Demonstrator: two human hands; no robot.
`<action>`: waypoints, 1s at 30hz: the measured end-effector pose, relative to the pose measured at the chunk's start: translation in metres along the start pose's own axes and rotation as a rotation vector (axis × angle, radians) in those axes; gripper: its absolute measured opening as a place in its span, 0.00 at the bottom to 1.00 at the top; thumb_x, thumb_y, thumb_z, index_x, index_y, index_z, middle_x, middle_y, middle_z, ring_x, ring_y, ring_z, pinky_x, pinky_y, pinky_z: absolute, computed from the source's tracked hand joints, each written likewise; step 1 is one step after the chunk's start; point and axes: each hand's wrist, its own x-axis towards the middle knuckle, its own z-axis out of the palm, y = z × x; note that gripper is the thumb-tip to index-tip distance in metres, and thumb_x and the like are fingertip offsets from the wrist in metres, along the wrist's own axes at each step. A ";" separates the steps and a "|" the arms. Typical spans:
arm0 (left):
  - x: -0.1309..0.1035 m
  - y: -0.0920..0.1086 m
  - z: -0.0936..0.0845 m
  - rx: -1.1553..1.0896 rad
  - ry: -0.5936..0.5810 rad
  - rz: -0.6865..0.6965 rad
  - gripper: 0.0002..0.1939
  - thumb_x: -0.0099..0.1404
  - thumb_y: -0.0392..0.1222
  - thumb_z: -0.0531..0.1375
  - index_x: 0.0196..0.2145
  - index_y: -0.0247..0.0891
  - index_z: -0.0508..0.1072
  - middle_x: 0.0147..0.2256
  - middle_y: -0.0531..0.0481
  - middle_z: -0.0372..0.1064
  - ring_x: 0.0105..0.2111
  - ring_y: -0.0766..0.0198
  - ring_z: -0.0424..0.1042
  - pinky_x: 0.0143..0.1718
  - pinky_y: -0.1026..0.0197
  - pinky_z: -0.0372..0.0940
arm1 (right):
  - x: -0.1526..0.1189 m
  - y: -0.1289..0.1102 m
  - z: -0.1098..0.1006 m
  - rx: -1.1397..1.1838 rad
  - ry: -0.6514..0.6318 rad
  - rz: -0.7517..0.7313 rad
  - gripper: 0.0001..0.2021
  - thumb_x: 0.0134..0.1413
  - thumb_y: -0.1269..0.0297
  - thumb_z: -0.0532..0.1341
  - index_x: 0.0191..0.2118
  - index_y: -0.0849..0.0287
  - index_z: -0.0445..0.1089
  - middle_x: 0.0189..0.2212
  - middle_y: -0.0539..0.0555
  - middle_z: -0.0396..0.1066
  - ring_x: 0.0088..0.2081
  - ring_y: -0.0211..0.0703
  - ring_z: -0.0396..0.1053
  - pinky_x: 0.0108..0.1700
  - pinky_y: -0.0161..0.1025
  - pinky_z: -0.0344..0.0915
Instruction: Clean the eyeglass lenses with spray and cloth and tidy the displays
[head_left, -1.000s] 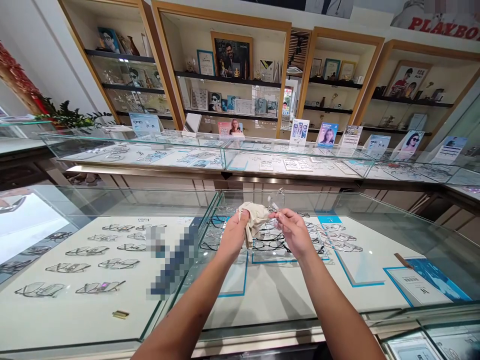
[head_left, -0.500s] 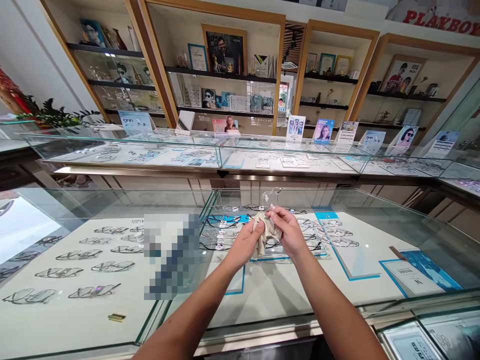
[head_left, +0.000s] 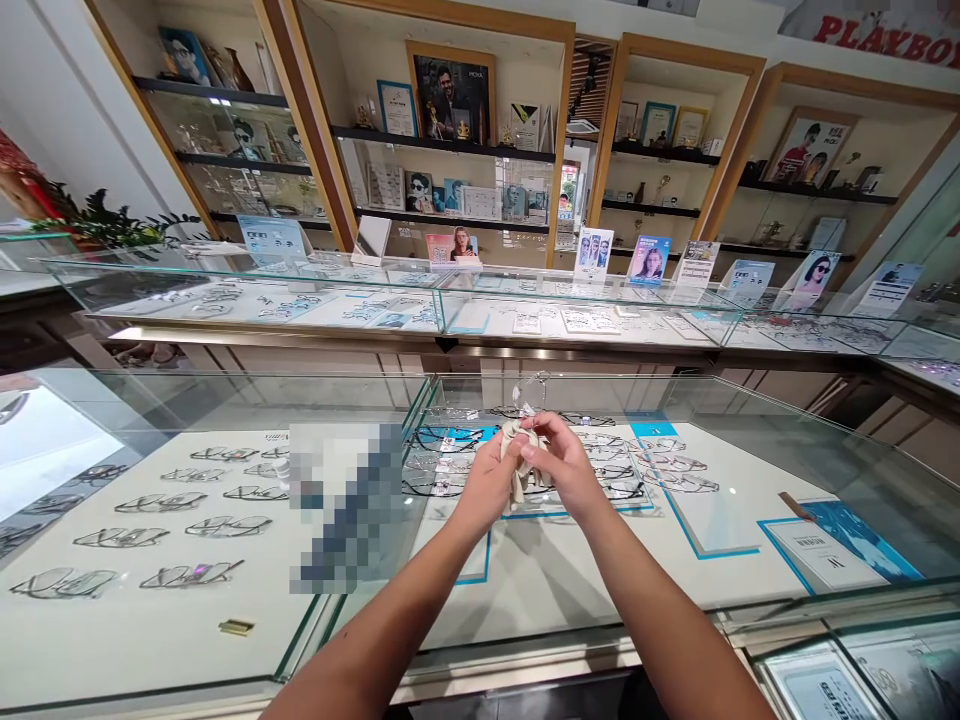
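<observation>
A crumpled beige cloth [head_left: 517, 482] is bunched between my two hands, above the glass counter. My left hand [head_left: 486, 488] is closed round the cloth from the left. My right hand [head_left: 564, 468] is closed on the other side, its thumb against the cloth and its index finger bent over the top. A thin-rimmed pair of eyeglasses [head_left: 541, 378] sticks up beyond my fingers, with a small white tag near it. The fingers and cloth hide the lower part of these eyeglasses.
Under the glass lie rows of eyeglasses [head_left: 229, 525], blue-edged cards [head_left: 814, 555] and a small gold-coloured piece [head_left: 236, 627]. A pixelated patch covers part of the left case. Farther back stand a second glass showcase [head_left: 480, 342] with upright advert cards and wood-framed shelves [head_left: 442, 148].
My right hand has drawn in closer to my left, its thumb now pressing on the cloth. The eyeglasses have shifted slightly left, and the cloth is bunched tighter.
</observation>
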 end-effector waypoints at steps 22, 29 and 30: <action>0.005 -0.002 -0.012 -0.132 -0.168 -0.068 0.32 0.66 0.62 0.68 0.59 0.38 0.76 0.42 0.44 0.81 0.42 0.54 0.79 0.45 0.56 0.71 | 0.005 -0.003 -0.005 0.083 0.084 0.044 0.12 0.51 0.59 0.71 0.43 0.51 0.81 0.44 0.53 0.80 0.44 0.47 0.74 0.48 0.42 0.69; 0.006 0.000 -0.009 -0.077 -0.169 -0.018 0.32 0.67 0.60 0.68 0.60 0.36 0.74 0.36 0.47 0.79 0.31 0.61 0.76 0.34 0.63 0.68 | 0.005 0.002 -0.004 0.106 0.040 0.015 0.11 0.53 0.58 0.73 0.43 0.51 0.80 0.48 0.53 0.81 0.50 0.49 0.75 0.55 0.43 0.68; 0.006 0.000 -0.009 -0.072 -0.159 -0.016 0.32 0.67 0.60 0.68 0.60 0.36 0.73 0.36 0.47 0.79 0.30 0.63 0.75 0.32 0.64 0.67 | 0.005 0.003 -0.004 0.099 0.037 0.014 0.11 0.53 0.57 0.73 0.43 0.51 0.80 0.48 0.53 0.81 0.51 0.49 0.75 0.56 0.43 0.68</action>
